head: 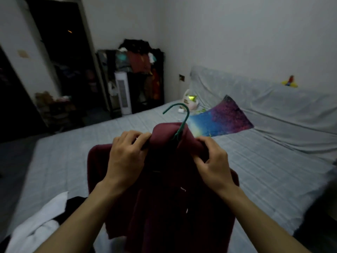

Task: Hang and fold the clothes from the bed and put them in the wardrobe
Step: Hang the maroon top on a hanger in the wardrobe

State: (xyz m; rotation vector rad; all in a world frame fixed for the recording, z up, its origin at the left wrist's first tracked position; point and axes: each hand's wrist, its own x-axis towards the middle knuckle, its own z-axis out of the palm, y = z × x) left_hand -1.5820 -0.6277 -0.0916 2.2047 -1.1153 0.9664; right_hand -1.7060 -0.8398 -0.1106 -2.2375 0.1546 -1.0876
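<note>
Both hands, left [125, 157] and right [212, 161], pinch the maroon top's [164, 207] collar between curled fingers, likely seating it on the green hanger [179, 115] whose hook rises between them, above the bed [255, 170].
</note>
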